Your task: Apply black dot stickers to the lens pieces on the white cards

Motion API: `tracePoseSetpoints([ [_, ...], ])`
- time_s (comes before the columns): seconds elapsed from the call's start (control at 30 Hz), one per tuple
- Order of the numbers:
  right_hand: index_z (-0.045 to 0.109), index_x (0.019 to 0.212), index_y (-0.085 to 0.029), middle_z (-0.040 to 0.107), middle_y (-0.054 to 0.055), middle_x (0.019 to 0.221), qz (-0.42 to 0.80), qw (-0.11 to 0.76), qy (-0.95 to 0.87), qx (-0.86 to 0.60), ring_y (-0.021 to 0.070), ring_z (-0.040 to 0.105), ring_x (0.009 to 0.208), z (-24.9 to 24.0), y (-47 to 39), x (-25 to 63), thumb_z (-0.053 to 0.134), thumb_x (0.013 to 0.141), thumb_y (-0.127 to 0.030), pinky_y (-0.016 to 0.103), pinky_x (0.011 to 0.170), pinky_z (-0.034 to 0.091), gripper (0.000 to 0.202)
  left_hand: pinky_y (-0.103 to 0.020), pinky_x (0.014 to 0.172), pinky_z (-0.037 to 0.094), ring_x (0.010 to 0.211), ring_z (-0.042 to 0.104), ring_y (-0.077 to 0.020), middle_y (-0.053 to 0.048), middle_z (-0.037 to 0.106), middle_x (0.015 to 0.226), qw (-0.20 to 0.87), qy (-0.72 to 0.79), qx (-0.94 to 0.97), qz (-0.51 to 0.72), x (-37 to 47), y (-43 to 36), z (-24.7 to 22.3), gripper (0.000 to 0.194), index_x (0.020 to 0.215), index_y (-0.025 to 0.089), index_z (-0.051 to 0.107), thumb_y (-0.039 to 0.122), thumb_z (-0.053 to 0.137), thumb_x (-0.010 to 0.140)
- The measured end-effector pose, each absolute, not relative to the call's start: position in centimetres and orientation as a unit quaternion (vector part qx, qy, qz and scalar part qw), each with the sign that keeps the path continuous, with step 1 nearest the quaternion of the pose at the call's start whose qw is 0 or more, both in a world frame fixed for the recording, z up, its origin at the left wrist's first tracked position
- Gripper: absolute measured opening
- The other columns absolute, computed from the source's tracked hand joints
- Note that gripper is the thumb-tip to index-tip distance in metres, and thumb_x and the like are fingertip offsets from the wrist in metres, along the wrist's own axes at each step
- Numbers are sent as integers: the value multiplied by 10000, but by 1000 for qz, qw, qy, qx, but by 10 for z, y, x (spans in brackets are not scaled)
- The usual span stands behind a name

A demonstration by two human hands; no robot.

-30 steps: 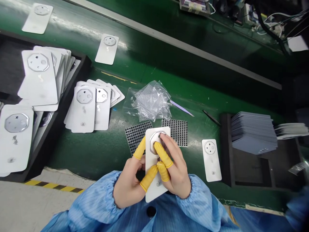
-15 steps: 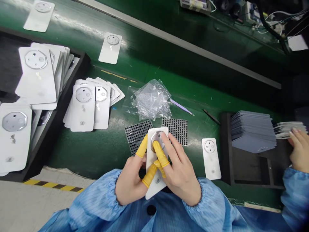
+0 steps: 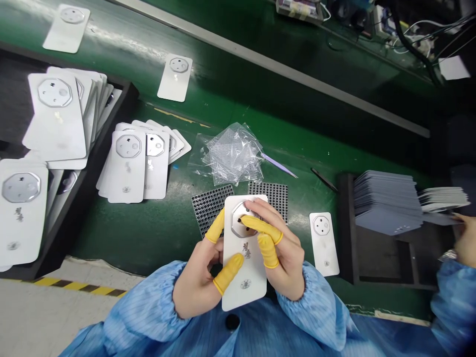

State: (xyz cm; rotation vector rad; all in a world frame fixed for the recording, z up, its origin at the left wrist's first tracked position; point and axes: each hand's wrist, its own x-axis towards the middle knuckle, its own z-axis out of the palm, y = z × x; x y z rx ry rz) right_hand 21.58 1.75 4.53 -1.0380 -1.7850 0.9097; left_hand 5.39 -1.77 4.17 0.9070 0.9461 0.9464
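My left hand (image 3: 204, 277) grips a white phone back cover (image 3: 247, 280) by its left side, with the thumb on its face. The cover has a silvery octagonal camera ring with dark holes near its top and dark lettering below. My right hand (image 3: 278, 245) is bent over the upper right of the cover. Its index fingertip rests on the octagon and its other fingers lie along the right edge. Yellow finger cots sheathe several of my fingertips. Just beyond the cover lie two sheets of small black dots (image 3: 211, 206), partly hidden by it.
Similar covers lie in a fanned stack (image 3: 128, 173), in a black tray (image 3: 124, 101) on the left, and singly (image 3: 323, 243). Clear plastic bags (image 3: 236, 153), purple tweezers (image 3: 278, 165) and black tweezers (image 3: 324, 180) lie beyond. At right, a co-worker's hand (image 3: 466, 243) is beside grey panels (image 3: 388, 203).
The cover has turned more face-on, and its lettering now shows. My right hand has shifted rightward off the lower face. The co-worker's hand has moved down from the white stack with a grey panel.
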Motion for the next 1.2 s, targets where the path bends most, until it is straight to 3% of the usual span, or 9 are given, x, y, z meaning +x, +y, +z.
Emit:
tracePoseSetpoints([
  [0.27,694,1077,-259,712,19,1117,392,502,-600,-484,219,631,1141,44,21,206,589,854,-55,493,1052,488,320,-310,613,622,670,705,-195,-87,741,939,675,441,418,419,52,-21,33,638,1454,290,323,210,597,884],
  [0.33,693,1066,-261,693,31,1158,388,522,-580,-490,231,628,1146,39,23,204,613,843,-78,504,1032,504,298,-307,616,622,680,710,-196,-90,744,947,685,435,404,423,52,-20,32,654,1468,286,289,220,590,890],
  [0.47,591,1230,-262,631,73,1277,435,534,-511,-515,232,641,1135,26,22,200,641,838,-138,423,909,599,415,-291,638,619,731,722,-197,-91,745,983,712,420,354,438,55,-13,32,535,1382,250,408,244,604,884],
  [0.57,565,1266,-267,727,49,1094,459,539,-489,-510,195,726,938,20,17,197,641,844,-145,345,798,642,445,-257,646,603,743,717,-184,-84,752,951,684,440,346,469,56,-5,31,376,1217,194,567,265,647,856],
  [0.67,586,1248,-257,750,40,1019,447,543,-486,-518,195,740,878,20,11,195,660,836,-167,336,773,649,428,-227,563,576,640,694,-164,-67,759,821,637,495,342,482,57,1,29,243,1022,151,680,303,674,831],
  [0.9,642,1177,-254,765,16,887,455,532,-484,-525,183,746,787,19,0,192,706,799,-170,313,723,657,392,-197,400,499,431,606,-138,-24,658,498,615,550,321,465,55,7,36,220,763,113,703,326,754,740],
  [1.2,658,1154,-226,768,24,864,466,512,-499,-522,186,746,751,14,-3,195,697,813,-228,313,704,657,343,-260,491,590,564,709,-210,-71,754,679,645,514,332,457,43,10,34,238,825,127,732,330,780,710],
])
